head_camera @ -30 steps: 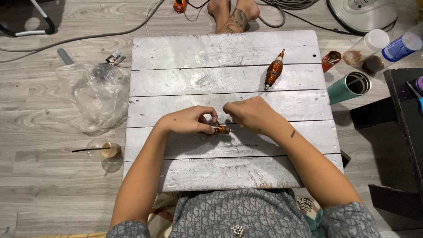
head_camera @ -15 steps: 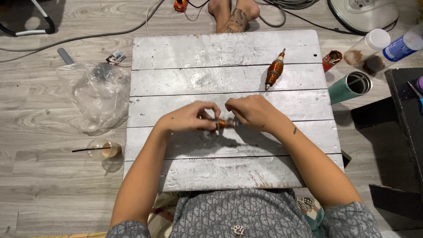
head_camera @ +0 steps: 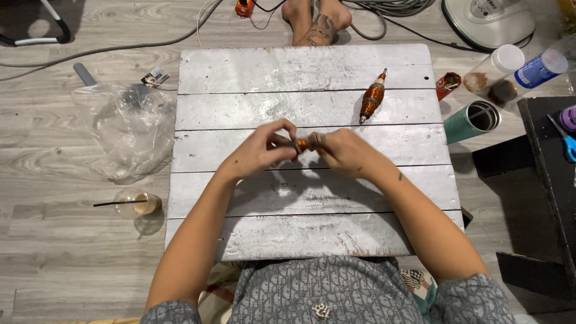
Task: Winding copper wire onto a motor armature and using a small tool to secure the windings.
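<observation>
Both my hands hold one small copper-wound motor rotor (head_camera: 302, 144) above the middle of a white plank board (head_camera: 300, 72). My left hand (head_camera: 264, 150) grips its left end with the fingers curled round it. My right hand (head_camera: 342, 151) grips the right end; only a short orange stretch of the winding shows between the two hands. A second, longer copper-wound rotor (head_camera: 372, 97) with a thin shaft lies loose on the board, up and to the right of my hands.
A crumpled clear plastic bag (head_camera: 123, 129) and a plastic cup with a straw (head_camera: 141, 204) lie on the floor to the left. On the right are a teal tumbler (head_camera: 471, 120), bottles (head_camera: 540, 67), a dark box (head_camera: 549, 180) and blue scissors (head_camera: 567, 141). Another person's feet (head_camera: 315, 21) and cables are beyond the board.
My hands have lifted the small rotor slightly up and away from me over the board, and closed tighter around it. The long rotor has not moved.
</observation>
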